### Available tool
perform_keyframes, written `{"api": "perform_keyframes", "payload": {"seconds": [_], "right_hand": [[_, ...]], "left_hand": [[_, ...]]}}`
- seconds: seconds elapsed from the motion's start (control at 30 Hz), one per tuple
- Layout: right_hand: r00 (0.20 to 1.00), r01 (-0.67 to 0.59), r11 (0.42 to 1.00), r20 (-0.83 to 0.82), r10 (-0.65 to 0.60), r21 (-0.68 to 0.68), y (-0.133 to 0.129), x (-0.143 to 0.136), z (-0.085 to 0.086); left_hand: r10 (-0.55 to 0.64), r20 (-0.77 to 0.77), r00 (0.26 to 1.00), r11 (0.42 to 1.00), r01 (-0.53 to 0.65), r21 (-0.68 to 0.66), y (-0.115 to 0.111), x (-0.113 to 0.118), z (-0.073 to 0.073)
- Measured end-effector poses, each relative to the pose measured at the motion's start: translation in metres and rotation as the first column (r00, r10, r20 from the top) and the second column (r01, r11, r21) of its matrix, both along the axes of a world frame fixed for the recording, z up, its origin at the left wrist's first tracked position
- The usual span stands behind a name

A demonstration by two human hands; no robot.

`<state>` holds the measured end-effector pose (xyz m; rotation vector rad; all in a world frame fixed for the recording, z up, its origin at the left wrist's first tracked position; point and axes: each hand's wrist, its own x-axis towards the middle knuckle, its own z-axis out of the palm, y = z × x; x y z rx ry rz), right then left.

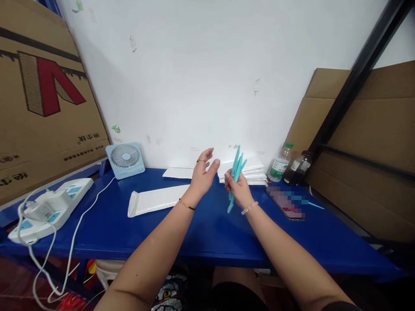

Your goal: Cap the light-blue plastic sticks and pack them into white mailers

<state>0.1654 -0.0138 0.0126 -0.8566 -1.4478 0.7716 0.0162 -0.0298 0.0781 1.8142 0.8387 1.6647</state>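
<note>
My right hand (238,188) is closed around several slim teal plastic sticks (239,166) with tapered ends. Their upper tips fan apart above the fingers, and one end pokes out below the fist; their exact kind is unclear. To the left, my left hand (204,170) hovers with fingers spread and nothing in it. Beneath its wrist lies a white padded mailer (158,201) on the blue table (214,237). Behind my right hand rests a stack of white mailers (256,175). Another white mailer (178,172) lies behind my left hand.
A light blue fan (126,160) and a white power strip (52,211) with cables occupy the left. At right are a clear bottle (280,164), a dark bottle (297,167), a blurred phone (285,203) and a thin teal stick (316,204). Cardboard (372,164) borders the right side.
</note>
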Motion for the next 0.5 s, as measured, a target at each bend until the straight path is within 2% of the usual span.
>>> {"api": "perform_keyframes", "payload": {"seconds": [0.07,0.17,0.27,0.4,0.5], "right_hand": [[0.998,0.015,1.000,-0.069,-0.015,0.003,-0.002,-0.009,-0.006],[0.996,0.085,0.996,0.029,-0.084,-0.024,-0.003,-0.017,-0.024],[0.971,0.108,0.994,0.216,-0.104,-0.009,-0.003,-0.017,-0.041],[0.891,0.003,0.995,0.452,0.043,-0.101,-0.001,-0.017,-0.054],[0.880,-0.069,0.986,0.456,0.132,-0.152,-0.002,-0.019,-0.055]], "left_hand": [[-0.086,0.040,0.995,0.996,0.086,0.008,-0.003,0.015,0.006],[-0.111,-0.020,0.994,0.994,0.111,-0.024,-0.006,0.033,0.003],[-0.136,-0.160,0.978,0.985,0.116,-0.125,-0.006,0.040,-0.018],[-0.062,-0.349,0.935,0.986,0.004,-0.165,-0.005,0.037,-0.054],[-0.053,-0.435,0.899,0.982,-0.033,-0.187,-0.008,0.028,-0.068]]}}
